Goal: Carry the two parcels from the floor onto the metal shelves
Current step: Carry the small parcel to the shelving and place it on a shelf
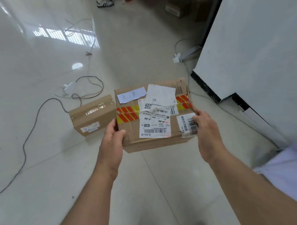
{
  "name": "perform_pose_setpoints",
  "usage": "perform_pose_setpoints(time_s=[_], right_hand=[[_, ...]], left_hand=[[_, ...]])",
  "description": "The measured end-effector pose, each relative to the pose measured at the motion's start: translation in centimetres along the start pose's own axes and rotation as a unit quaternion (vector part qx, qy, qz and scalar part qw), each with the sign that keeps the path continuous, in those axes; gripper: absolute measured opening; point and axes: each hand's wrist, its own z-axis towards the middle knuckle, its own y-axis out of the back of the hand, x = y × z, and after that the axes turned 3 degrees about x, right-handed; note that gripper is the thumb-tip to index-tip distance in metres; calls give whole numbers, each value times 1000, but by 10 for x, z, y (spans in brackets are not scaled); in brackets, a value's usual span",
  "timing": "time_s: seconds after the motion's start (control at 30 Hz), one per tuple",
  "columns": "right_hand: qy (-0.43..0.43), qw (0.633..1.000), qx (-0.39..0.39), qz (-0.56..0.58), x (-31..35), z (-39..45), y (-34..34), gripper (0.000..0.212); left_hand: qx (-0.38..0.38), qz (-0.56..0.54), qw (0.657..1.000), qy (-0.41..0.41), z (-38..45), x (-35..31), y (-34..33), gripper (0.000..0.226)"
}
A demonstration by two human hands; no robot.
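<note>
Matt cardboard parcel point(153, 115), glossy tiled floor point(29, 69)

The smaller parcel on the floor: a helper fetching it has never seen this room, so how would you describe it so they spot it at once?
Look at the pale tiled floor left of the white counter, near the looping cables. The smaller parcel sits there, just left of the larger box held in both hands. It is plain brown with clear tape and one small label, without the larger box's red-and-yellow tape and many stickers.

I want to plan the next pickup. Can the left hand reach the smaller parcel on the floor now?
Probably not yet: the left hand helps hold the big parcel. The smaller parcel lies uncovered on the floor beside it.
</note>
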Motion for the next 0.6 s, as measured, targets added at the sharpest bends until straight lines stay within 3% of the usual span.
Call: perform_pose_setpoints(time_s=[0.2,0.6], right_hand=[[19,996,-80,32,10,-26,96,38],[8,966,-241,92,2,-67,263,36]], left_hand=[[68,19,997,-9,-28,-17,-89,36],[245,75,965,-51,-75,-22,-248,41]])
